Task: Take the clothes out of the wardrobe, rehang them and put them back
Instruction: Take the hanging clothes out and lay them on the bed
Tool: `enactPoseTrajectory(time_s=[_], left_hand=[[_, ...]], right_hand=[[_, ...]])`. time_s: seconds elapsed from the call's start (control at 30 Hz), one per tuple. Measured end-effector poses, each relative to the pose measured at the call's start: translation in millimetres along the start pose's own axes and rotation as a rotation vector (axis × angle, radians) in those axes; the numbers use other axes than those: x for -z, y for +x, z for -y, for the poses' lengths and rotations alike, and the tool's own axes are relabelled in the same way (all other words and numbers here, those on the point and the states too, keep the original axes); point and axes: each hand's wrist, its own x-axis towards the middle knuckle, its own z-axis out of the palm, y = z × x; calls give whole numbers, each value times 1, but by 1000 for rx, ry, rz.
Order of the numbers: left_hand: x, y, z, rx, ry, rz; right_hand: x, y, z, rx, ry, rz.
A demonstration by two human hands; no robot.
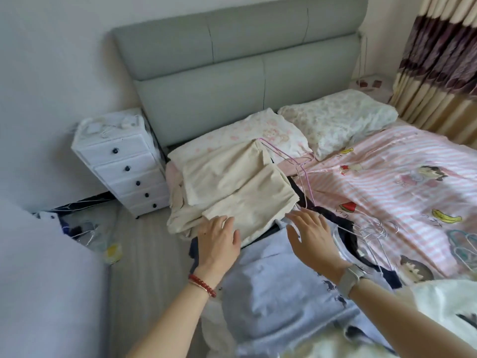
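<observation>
Cream garment: a folded cream cotton garment (232,187) is lying on the bed's near-left corner, over dark clothing.
Left hand (219,239): fingers straight, resting flat on the cream garment's near edge, gripping nothing.
Right hand (309,233): open, fingers spread, hovering over a pale blue printed garment (278,288).
Hangers: thin white wire hangers (366,228) are lying just beside the right hand; a pink wire hanger (304,174) is lying beside the cream garment.
Bed: pink striped cartoon duvet (387,171).

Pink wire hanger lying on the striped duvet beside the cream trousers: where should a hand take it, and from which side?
Probably the bare lower stretch of the pink wire hanger, approached from the right over the pink striped duvet. Its upper end lies against the folded cream trousers, while the lower wire lies exposed just beyond the right hand.
</observation>
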Motion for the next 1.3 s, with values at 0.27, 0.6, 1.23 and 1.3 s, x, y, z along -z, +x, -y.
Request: enactPoseTrajectory(time_s=[0.27, 0.6, 1.23, 1.3], left_hand=[[63, -247, 17, 234, -88, -128], [215, -508, 101, 843, 395, -299], [428, -866, 133, 1575, 746, -511], [430, -872, 147, 1563, 740, -459]], right_hand=[[-15, -148, 112, 396, 170, 74], [-42, -279, 325, 1079, 338, 313], [-45, -607, 717, 1460, 695, 897], [-48, -626, 742, 1359, 721, 968]])
